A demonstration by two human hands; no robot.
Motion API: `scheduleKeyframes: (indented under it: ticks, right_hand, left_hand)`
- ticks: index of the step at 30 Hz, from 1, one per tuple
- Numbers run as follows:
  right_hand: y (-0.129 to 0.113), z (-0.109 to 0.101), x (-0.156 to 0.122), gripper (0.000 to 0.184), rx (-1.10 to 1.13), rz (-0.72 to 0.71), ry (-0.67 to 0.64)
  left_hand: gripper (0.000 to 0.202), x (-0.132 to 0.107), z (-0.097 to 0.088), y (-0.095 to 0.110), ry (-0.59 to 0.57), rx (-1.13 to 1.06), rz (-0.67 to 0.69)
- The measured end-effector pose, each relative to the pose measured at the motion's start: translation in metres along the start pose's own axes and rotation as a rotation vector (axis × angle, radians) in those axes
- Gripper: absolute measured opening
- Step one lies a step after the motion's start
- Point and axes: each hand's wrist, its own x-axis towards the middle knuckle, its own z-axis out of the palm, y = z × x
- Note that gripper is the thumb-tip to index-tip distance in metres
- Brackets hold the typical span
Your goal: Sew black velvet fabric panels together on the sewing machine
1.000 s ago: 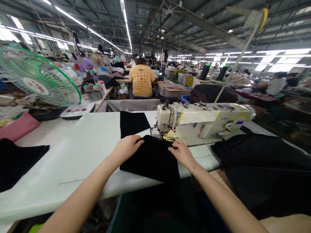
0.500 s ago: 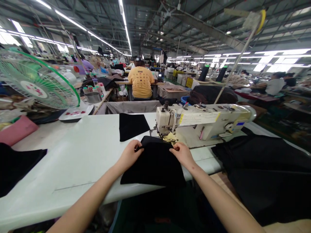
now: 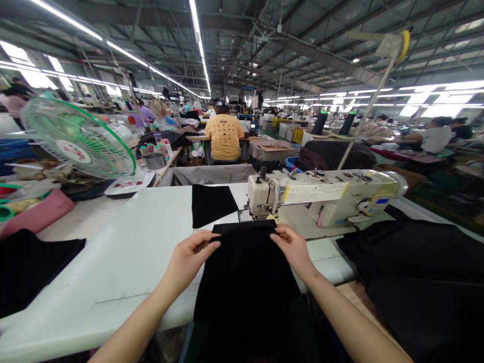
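A black fabric piece (image 3: 247, 272) stretches between my two hands, its top edge folded over in a strip and its lower part hanging past the table's front edge. My left hand (image 3: 191, 257) pinches its upper left corner between thumb and fingers. At the upper right corner, my right hand (image 3: 293, 247) grips the cloth the same way. Just beyond the folded edge stands a white sewing machine (image 3: 264, 196), whose needle area is partly hidden behind the cloth. Another black fabric piece (image 3: 212, 205) lies flat to the left of the machine head.
The pale worktable (image 3: 139, 252) carries more black cloth (image 3: 34, 267) at far left. A heap of black fabric (image 3: 416, 262) lies on the right. A green-rimmed fan (image 3: 79, 141) stands at back left. A person in a yellow shirt (image 3: 224, 136) sits ahead, back turned.
Both hands have drawn the black fabric piece back toward me, away from the machine's needle area. The folded top edge now shows straight between them. The view has tilted slightly upward.
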Motion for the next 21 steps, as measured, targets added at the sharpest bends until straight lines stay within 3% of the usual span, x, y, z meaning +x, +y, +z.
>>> scheduleKeyframes:
  ticks: [3,9,15,21]
  right_hand:
    - [-0.024,-0.007,-0.015,0.031,-0.024,-0.076,0.076]
    - [-0.046,-0.039,-0.043,0.027,-0.045,-0.021,0.128]
    - [-0.044,-0.048,-0.044,0.020,0.190,0.048,0.177]
    - [-0.048,-0.051,-0.035,0.035,0.338,0.155,0.301]
  left_hand:
    - [0.018,-0.004,-0.006,0.006,0.072,-0.076,-0.068]
    - [0.019,-0.012,-0.023,0.029,0.003,-0.168,-0.035]
    - [0.010,-0.015,-0.009,0.052,0.219,-0.184,0.034]
    - [0.016,-0.015,-0.003,0.058,0.078,-0.190,0.058]
